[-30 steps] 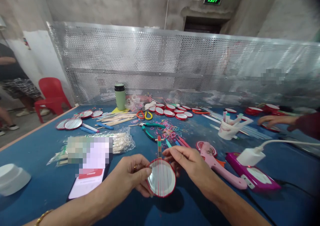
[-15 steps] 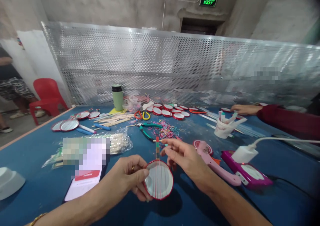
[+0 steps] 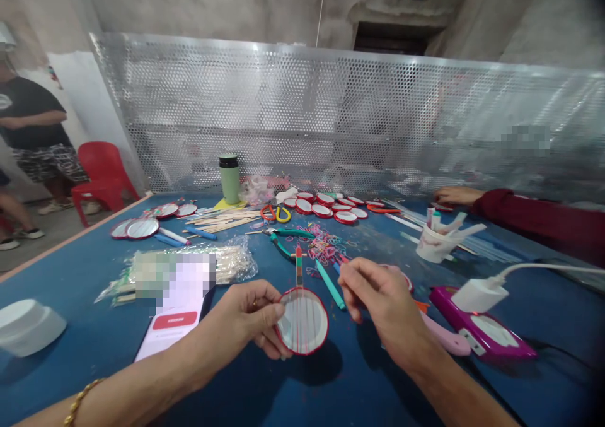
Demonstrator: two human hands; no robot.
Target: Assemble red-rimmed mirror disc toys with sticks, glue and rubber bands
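My left hand (image 3: 262,320) is closed on the rim of a small toy banjo (image 3: 307,323), held upright above the table. It has a round white disc with a red rim, thin red strands across its face and a colour-banded stick neck (image 3: 299,268) pointing away from me. To the right of it, apart from it, is my right hand (image 3: 373,291), its fingers curled with thumb and forefinger together; anything pinched there is hidden. A teal marker (image 3: 331,285) lies just left of those fingers. Beyond are a pile of coloured rubber bands (image 3: 326,244) and teal-handled pliers (image 3: 281,244).
Several red-rimmed discs (image 3: 322,210) and thin wooden sticks (image 3: 215,220) lie farther back. At left are a phone (image 3: 177,320) and a white jar (image 3: 31,326); at right, a cup of markers (image 3: 435,244) and a purple power bank (image 3: 491,332). Another person's sleeve (image 3: 534,222) reaches in.
My right hand has moved away from the banjo's neck to the right, and its fingers have curled in. The teal marker now shows. My left hand still holds the banjo.
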